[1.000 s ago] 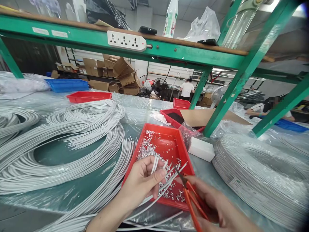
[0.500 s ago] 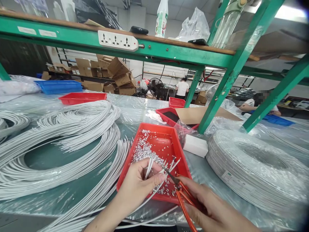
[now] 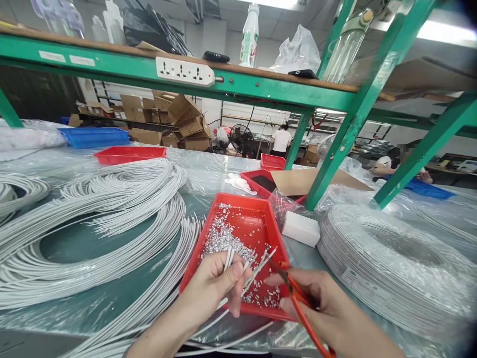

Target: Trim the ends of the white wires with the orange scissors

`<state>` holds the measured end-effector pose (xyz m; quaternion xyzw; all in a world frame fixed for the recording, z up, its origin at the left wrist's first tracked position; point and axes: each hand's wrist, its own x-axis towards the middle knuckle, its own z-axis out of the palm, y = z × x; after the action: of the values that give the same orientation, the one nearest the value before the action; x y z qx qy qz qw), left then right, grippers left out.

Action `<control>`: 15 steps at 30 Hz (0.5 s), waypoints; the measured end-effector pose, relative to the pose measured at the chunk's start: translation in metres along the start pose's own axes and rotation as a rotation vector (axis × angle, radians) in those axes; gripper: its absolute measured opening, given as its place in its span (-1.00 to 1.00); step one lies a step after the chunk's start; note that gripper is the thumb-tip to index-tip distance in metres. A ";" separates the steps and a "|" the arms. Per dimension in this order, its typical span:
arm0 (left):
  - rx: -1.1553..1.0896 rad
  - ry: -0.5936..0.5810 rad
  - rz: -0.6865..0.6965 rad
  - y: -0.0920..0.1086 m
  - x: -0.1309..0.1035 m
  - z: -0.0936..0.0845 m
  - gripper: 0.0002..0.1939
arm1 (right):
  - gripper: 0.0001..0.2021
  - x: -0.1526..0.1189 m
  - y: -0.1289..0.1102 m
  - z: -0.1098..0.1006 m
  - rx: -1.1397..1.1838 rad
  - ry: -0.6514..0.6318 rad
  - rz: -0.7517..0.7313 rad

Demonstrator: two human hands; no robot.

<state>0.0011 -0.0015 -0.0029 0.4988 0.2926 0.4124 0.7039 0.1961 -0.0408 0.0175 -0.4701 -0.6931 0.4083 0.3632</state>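
Note:
Over the near part of a red tray (image 3: 257,211), my left hand (image 3: 218,281) is closed around several white cables (image 3: 257,271), whose cut ends fan out above the fingers. My right hand (image 3: 316,301) grips orange-handled cutting pliers (image 3: 303,313), with the dark jaws close to the cable ends on their right side. Small silvery bits (image 3: 227,238) are heaped along the tray's left side and scattered over its floor. The far ends of the held cables run down past my left wrist and out of the picture.
Bundles of white cable (image 3: 149,253) cover the left of the table. A plastic-wrapped cable coil (image 3: 387,263) lies at right, beside a white box (image 3: 301,227). A green shelf frame (image 3: 261,87) with a power strip (image 3: 185,71) crosses overhead. Another person (image 3: 280,139) is in the background.
The pliers have drawn back to the right, away from my left fingers. My left hand has shifted its fingers on the cables, and the view has tilted slightly upward.

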 end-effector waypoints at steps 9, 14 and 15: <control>0.293 0.047 0.103 -0.001 -0.007 0.011 -0.81 | -0.72 0.030 -0.004 0.037 0.761 0.030 0.084; 0.375 0.091 0.135 -0.004 -0.007 0.011 -0.89 | -0.65 0.025 -0.002 0.043 1.020 -0.022 0.189; 0.367 0.099 0.130 -0.005 -0.007 0.011 -0.89 | -0.68 0.024 -0.003 0.043 0.943 0.022 0.161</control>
<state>0.0084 -0.0135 -0.0040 0.6155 0.3643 0.4209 0.5579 0.1500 -0.0285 0.0060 -0.3105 -0.3896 0.7002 0.5114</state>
